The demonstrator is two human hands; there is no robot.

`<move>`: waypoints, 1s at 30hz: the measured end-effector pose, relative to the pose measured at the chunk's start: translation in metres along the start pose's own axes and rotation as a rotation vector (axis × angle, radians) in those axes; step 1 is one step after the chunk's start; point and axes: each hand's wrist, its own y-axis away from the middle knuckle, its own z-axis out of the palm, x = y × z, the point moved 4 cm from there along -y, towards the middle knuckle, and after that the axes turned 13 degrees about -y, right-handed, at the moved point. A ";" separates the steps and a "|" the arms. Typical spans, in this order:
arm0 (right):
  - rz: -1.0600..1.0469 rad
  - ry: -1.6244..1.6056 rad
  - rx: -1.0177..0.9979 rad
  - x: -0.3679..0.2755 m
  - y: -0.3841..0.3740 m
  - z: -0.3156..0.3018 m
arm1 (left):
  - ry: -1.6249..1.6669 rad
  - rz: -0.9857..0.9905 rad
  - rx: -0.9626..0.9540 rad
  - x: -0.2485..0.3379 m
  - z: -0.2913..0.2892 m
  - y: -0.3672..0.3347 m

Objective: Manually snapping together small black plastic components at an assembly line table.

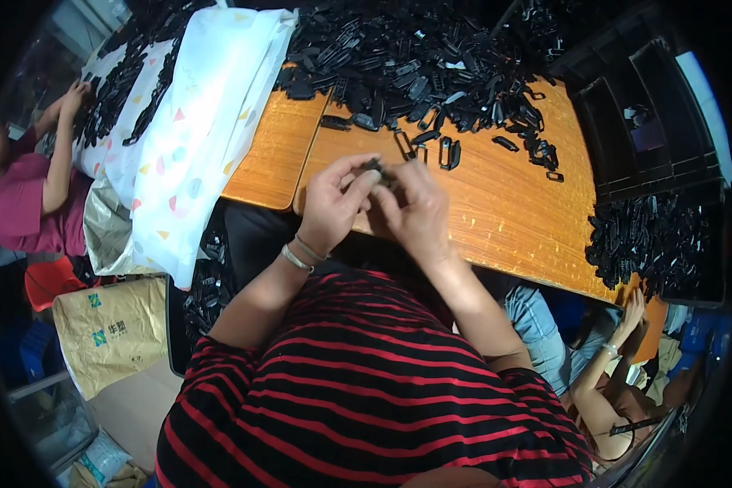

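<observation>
My left hand (335, 201) and my right hand (416, 206) meet just above the near edge of the wooden table (496, 211). Between the fingertips of the left hand is a small black plastic part (372, 165), mostly covered by the fingers. The right hand's fingers are curled close against it and a little blurred; whether they grip the same part or another is hidden. Beyond the hands lie a few loose pieces, among them a black rectangular frame (445, 153) and a dark elongated piece (506, 144). Behind them spreads a large heap of similar black parts (398, 61).
A black crate (642, 106) stands at the right, with another pile of black parts (647, 244) below it. Patterned white sheeting (211, 106) covers the left table, where a person in maroon (37, 199) works. Another person's hand (633, 313) is at lower right. A brown sack (114, 333) stands lower left.
</observation>
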 end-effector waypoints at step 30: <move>0.121 0.542 -0.310 0.046 -0.056 -0.009 | -1.237 0.344 0.144 0.043 -0.065 -0.032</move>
